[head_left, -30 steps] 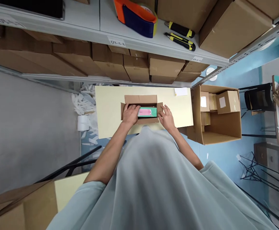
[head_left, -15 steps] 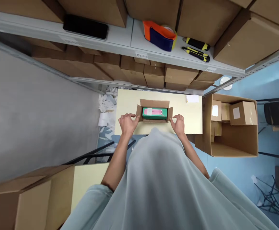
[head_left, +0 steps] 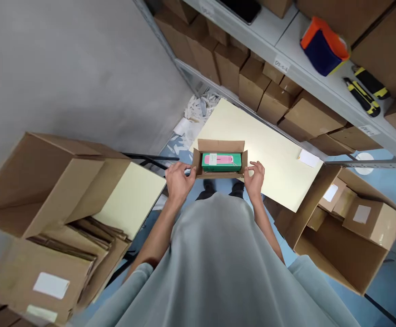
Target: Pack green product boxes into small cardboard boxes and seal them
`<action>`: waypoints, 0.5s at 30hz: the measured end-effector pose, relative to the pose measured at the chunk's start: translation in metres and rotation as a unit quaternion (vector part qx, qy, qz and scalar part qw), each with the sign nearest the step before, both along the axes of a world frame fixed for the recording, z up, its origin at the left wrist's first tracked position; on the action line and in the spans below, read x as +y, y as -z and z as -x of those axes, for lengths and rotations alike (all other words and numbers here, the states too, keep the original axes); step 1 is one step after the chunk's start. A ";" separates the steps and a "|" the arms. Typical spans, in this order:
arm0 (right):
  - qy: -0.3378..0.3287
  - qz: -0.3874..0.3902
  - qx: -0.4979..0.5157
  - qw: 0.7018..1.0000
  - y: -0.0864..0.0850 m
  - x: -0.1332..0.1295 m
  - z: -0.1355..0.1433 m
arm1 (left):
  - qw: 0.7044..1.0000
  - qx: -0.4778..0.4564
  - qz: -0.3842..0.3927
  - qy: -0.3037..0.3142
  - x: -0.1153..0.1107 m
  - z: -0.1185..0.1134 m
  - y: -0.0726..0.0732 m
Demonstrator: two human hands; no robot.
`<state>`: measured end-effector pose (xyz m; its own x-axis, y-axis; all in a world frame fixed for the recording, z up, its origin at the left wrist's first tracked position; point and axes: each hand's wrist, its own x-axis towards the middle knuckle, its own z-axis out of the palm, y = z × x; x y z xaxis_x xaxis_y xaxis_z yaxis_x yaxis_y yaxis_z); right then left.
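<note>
A small open cardboard box (head_left: 221,146) is held level between my two hands, over the near edge of the pale table (head_left: 262,150). Inside it lies a green box (head_left: 221,168) with a pink picture and a white label. My left hand (head_left: 180,181) pinches the left end flap between thumb and fingers. At the opposite end, my right hand (head_left: 254,178) grips the right flap the same way. The flaps stand up, and the green box shows from above.
Right of the table, a large open carton (head_left: 341,254) holds smaller boxes. At the left are another open carton (head_left: 58,190), flattened cardboard (head_left: 61,268) and a second pale tabletop (head_left: 133,190). Above, a shelf (head_left: 303,68) bears cutters (head_left: 363,97), a tape dispenser (head_left: 324,47) and a phone.
The view has turned, so the table and shelf now slant down to the right. The small box has moved with both hands off the middle of the table to its near edge; my feet now show.
</note>
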<state>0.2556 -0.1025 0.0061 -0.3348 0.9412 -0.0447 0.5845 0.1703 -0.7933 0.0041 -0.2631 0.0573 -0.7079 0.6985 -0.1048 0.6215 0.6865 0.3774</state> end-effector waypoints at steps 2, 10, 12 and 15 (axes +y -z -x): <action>-0.023 0.008 0.011 1.000 -0.006 -0.019 0.012 | 1.000 0.004 -0.008 -0.021 -0.026 0.005 -0.001; -0.152 -0.060 0.019 0.986 -0.016 -0.117 0.109 | 0.986 -0.009 -0.067 -0.150 -0.179 0.054 0.014; -0.198 -0.080 0.029 0.977 -0.015 -0.150 0.146 | 0.978 -0.009 -0.079 -0.194 -0.233 0.075 0.019; -0.268 -0.091 0.032 0.959 -0.012 -0.204 0.205 | 0.963 -0.004 -0.087 -0.256 -0.315 0.105 0.026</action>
